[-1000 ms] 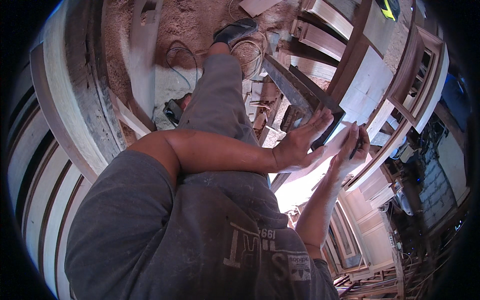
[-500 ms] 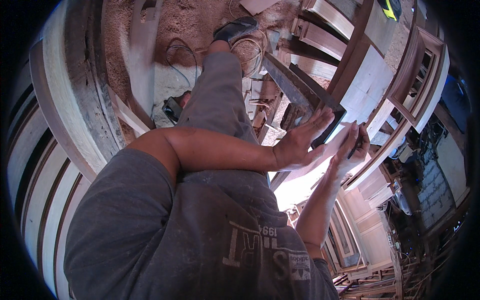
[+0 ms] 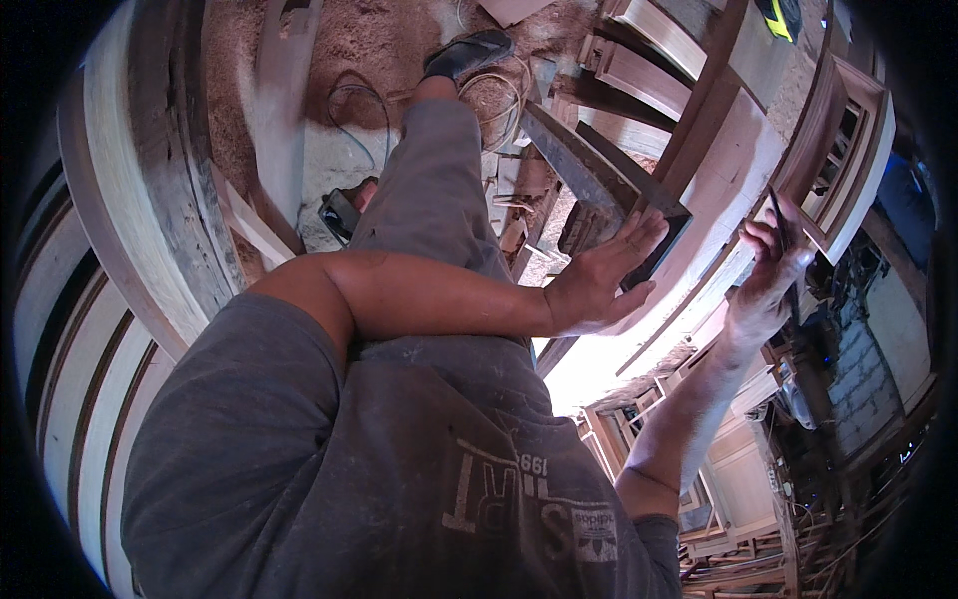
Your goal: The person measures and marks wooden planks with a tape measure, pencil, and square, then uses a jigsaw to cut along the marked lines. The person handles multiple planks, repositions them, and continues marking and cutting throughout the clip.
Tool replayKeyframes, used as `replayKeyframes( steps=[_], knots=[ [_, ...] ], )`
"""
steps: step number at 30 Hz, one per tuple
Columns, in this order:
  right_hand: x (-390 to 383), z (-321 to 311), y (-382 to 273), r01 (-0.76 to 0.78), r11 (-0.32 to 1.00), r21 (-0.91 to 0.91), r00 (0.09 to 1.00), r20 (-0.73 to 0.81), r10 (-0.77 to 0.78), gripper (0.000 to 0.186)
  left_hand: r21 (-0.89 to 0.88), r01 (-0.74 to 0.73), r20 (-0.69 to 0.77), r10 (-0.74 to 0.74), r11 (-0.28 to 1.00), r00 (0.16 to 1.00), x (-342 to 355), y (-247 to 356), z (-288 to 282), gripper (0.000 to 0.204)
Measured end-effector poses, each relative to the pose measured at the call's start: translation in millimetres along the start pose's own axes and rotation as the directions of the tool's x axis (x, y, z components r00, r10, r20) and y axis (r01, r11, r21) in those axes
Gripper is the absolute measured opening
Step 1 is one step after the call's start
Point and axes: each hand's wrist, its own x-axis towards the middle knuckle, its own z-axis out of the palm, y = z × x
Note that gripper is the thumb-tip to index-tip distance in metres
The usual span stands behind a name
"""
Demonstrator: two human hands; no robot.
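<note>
My left hand (image 3: 607, 285) lies with its fingers stretched out against the end of a long dark bar-like piece (image 3: 671, 245), thumb apart, resting near a pale wooden board (image 3: 733, 165). What lies beneath the palm is hidden. Off to the right, my right hand (image 3: 768, 275) is raised beyond the board's edge, its fingers closed round a thin dark pencil (image 3: 774, 206). The near part of the board is washed out by bright light.
A carved wooden frame (image 3: 843, 150) stands at the right. Wood pieces (image 3: 649, 85) are stacked at the far side. Thick planks (image 3: 130, 180) run along the left. A cable (image 3: 384, 125) and a dark power tool (image 3: 341, 215) lie on the sawdust-covered floor (image 3: 349, 40) by my leg.
My right hand has moved right, away from the board beside my left hand, carrying the pencil. My left hand has stayed nearly in place.
</note>
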Motion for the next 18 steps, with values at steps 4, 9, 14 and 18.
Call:
replayKeyframes(
  steps=[4,9,14,18],
  knots=[
    [35.0,5.2,-25.1,-0.063,0.998,-0.016,0.914,0.4,0.065,0.037,0.039,0.001,0.012,-0.002,0.999,1.0,1.0,2.9,-2.8,0.092],
    [78.5,37.6,-39.3,0.265,0.892,-0.367,0.634,0.763,0.125,0.024,-0.006,0.056,0.02,-0.056,0.998,0.998,2.4,11.4,-7.3,0.091],
    [90.5,80.4,-60.0,0.681,0.48,-0.553,0.485,0.832,0.27,0.017,-0.066,0.038,-0.008,-0.038,0.997,0.999,3.7,3.4,-1.0,0.101],
    [82.6,89.2,-69.6,0.766,0.352,-0.538,0.432,0.836,0.339,0.016,-0.039,0.007,-0.028,-0.008,0.999,1.0,1.4,3.2,-2.0,0.099]
  ],
)
